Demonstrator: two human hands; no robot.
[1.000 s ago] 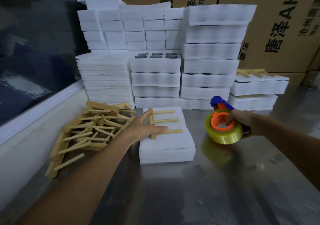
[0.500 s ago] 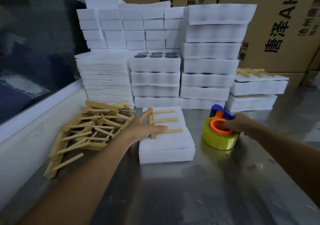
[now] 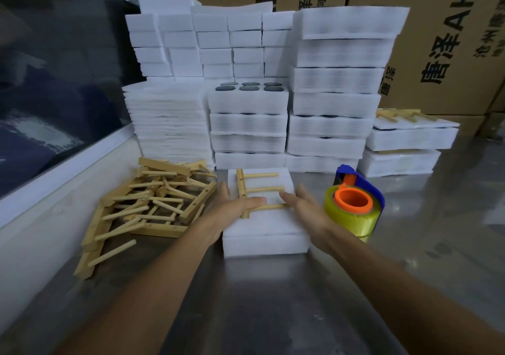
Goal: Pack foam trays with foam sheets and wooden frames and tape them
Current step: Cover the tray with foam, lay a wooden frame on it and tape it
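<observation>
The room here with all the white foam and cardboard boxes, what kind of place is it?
Most likely a packing station in a small factory or warehouse. Stacks of foam trays fill the back of a steel worktable, printed shipping cartons stand behind them, and a tape dispenser sits beside a pile of wooden frames.

1 view only, head-worn, wide-angle. Looks forward and down over the steel tabletop (image 3: 273, 313) from the near edge. Both forearms enter from the bottom corners; hands reach mid-frame, close to the lens. Optical axis falls roughly on the foam tray (image 3: 263, 242) at centre. White foam stacks (image 3: 333, 103) and cardboard boxes (image 3: 442, 40) fill the far side, facing the camera. Straight edges bow toward the borders. No second view, so no shared region.
</observation>
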